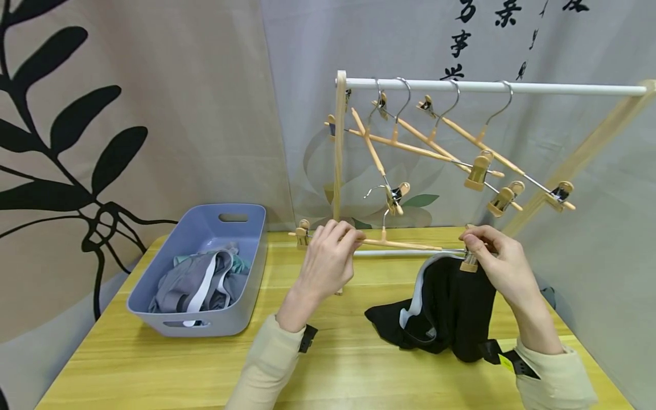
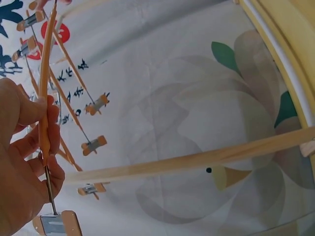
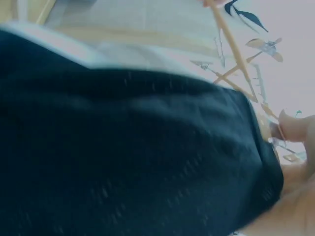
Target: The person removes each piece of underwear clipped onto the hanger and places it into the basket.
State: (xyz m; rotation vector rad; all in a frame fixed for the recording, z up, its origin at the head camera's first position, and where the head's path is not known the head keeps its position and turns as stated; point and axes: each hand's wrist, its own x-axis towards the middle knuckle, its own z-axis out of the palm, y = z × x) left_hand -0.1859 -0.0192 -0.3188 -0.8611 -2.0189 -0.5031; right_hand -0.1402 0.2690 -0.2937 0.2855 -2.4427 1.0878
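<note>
A wooden clip hanger (image 1: 405, 245) is held roughly level above the table. My left hand (image 1: 330, 256) grips its bar near the left end; the left wrist view shows thumb and fingers around the wood (image 2: 44, 123), close to one end clip (image 2: 55, 223). At the other end my right hand (image 1: 504, 265) pinches the right clip (image 1: 468, 263). A black garment (image 1: 461, 313) with a grey inner edge hangs beneath that clip, its lower part on the table. In the right wrist view the black cloth (image 3: 138, 142) hides most of the clip.
Behind the hands stands a rack with a white rail (image 1: 476, 86), where several clip hangers (image 1: 420, 149) hang at odd angles. To the left, a blue-grey basket (image 1: 256, 245) holds crumpled grey clothes (image 1: 200, 282). All stand on a yellow wood-grain table (image 1: 154, 364).
</note>
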